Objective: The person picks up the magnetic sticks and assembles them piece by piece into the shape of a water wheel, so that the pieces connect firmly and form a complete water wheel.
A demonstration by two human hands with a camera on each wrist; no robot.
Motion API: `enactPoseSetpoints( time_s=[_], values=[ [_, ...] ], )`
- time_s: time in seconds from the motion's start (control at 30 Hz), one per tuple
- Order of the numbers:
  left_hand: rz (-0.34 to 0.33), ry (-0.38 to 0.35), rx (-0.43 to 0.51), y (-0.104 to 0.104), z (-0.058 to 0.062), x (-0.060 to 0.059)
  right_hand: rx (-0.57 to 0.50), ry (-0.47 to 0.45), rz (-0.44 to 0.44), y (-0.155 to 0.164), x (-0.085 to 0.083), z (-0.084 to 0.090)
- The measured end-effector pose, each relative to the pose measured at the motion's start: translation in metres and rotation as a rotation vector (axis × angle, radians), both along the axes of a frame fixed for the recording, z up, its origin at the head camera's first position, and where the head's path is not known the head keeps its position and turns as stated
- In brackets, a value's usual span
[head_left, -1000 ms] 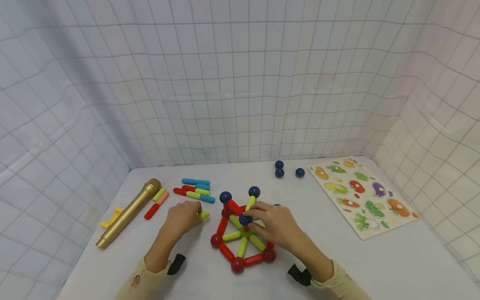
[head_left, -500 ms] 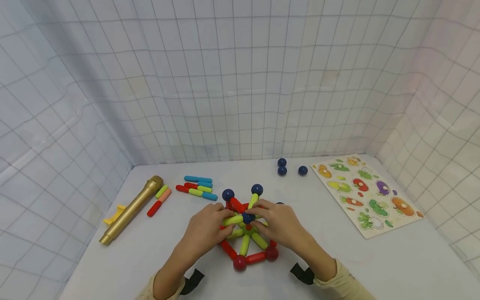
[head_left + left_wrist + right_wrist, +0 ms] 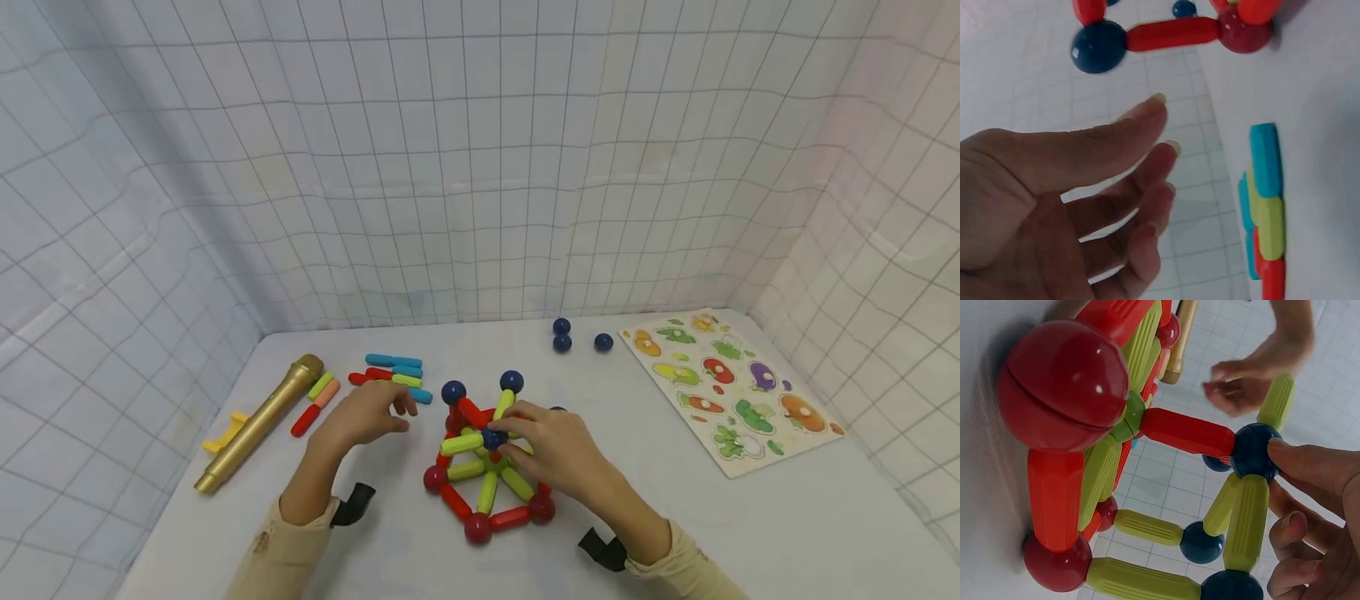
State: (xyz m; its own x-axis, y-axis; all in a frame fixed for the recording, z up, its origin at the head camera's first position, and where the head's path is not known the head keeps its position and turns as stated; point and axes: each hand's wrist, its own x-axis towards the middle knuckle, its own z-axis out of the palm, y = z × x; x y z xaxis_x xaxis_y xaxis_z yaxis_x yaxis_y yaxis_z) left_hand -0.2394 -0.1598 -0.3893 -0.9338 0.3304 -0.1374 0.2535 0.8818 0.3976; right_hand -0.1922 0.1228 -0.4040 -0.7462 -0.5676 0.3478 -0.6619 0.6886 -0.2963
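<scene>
Nearest the camera, on the white table [image 3: 750, 533], stands the rod-and-ball structure [image 3: 487, 467], a flat wheel of red and green rods ringed with dark red balls and rising into a raised part. At about 3 o'clock of it the right hand [image 3: 555, 450] reaches in, its fingertips pinching the blue ball [image 3: 492, 437] at the top of the raised part; the right wrist view shows a finger pressed against that ball where red and green rods meet. A green rod [image 3: 461, 443] sticks out from this ball toward 9 o'clock.

At 10 o'clock of the structure the left hand [image 3: 367, 417] hovers above the table, fingers loosely spread and holding nothing; the left wrist view shows the bare palm. Just beyond its fingertips, at 12 o'clock of the hand, lies a pile of loose rods [image 3: 393, 373] in blue, green and red.

Farther toward 9 o'clock lies a gold microphone [image 3: 258, 423] with two more rods [image 3: 315, 404] beside it. At 1 o'clock of the structure, well apart, sit three blue balls [image 3: 577, 337], and at 2 o'clock a vegetable puzzle board [image 3: 731, 392].
</scene>
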Motion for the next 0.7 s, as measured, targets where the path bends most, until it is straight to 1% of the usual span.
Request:
enactPoseSetpoints(
  time_s=[0.07,0.13,0.2,0.27,0.37,0.47,0.6,0.7],
  values=[
    [-0.009,0.022,0.017,-0.005,-0.009,-0.019,0.000,0.009,0.003,0.000,0.000,0.000],
    [-0.012,0.060,-0.002,-0.005,-0.017,-0.034,-0.002,0.017,0.004,0.000,0.001,0.000],
    [-0.008,0.093,-0.049,-0.002,-0.024,-0.046,-0.005,0.022,-0.001,0.000,0.000,-0.001],
    [0.006,0.087,-0.085,0.000,-0.030,-0.055,-0.007,0.025,-0.006,0.000,0.001,-0.002],
    [0.040,0.043,-0.135,0.003,-0.039,-0.062,-0.012,0.023,-0.007,-0.001,0.002,-0.004],
    [0.070,0.005,-0.198,0.003,-0.048,-0.066,-0.011,0.012,-0.003,-0.003,0.003,-0.005],
    [0.095,0.013,-0.232,0.001,-0.057,-0.066,-0.003,0.013,-0.001,-0.003,0.003,-0.004],
    [0.116,0.031,-0.206,0.000,-0.059,-0.064,0.006,0.027,-0.005,-0.002,0.003,-0.001]
  ],
)
